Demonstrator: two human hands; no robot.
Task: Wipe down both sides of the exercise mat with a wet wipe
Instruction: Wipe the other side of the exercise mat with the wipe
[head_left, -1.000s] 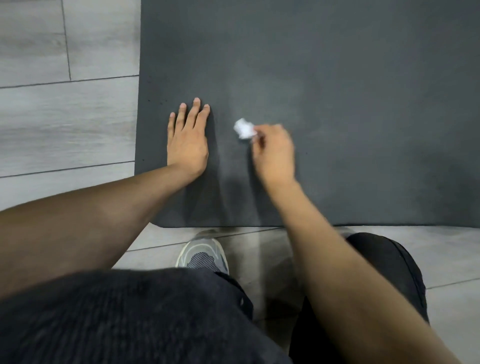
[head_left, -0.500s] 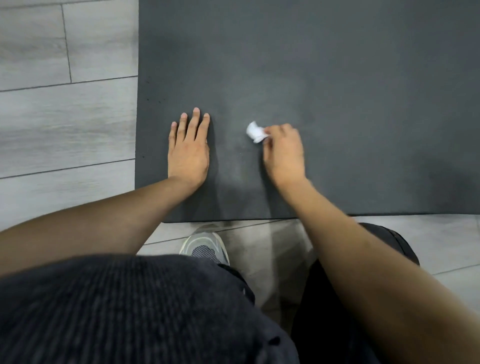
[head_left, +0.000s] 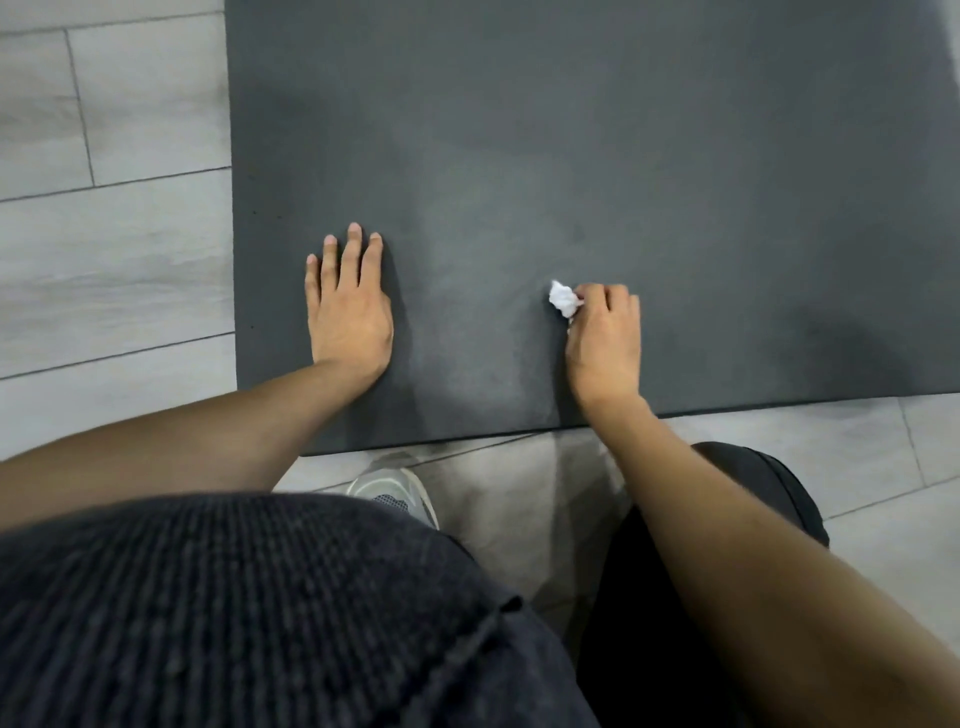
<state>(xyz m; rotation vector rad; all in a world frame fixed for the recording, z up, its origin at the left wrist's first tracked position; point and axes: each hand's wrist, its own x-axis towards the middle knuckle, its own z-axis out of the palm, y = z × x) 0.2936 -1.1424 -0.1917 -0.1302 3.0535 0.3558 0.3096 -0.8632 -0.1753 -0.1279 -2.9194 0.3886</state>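
On the floor (head_left: 114, 260), seen from the head view, crouching at the near edge of the dark grey exercise mat (head_left: 623, 156), spread flat over pale wood-look planks. Pressing the left grip (head_left: 350, 317) palm-down on the mat, close to its left edge, with fingers (head_left: 353, 254) straight, close together and holding nothing. Pinching the crumpled white wet wipe (head_left: 563, 299) in the right grip (head_left: 605, 343), with fingers curled and clamped on the wad and a tuft of it poking out on the side facing the left grip. Holding that wad low over the mat near the front edge; cannot tell whether actually touching the surface. Working to the right of the flat grip, well apart from it, with bare mat between. Leaning over a paler, hazy patch of mat between and beyond the two grips. Planting a grey-and-white shoe (head_left: 395, 488) on the floor just short of the mat's near edge, between the forearms. Bending a knee (head_left: 753, 483) in dark trousers at the right, beside that edge. Wearing a dark ribbed top (head_left: 234, 597), filling the lower left.
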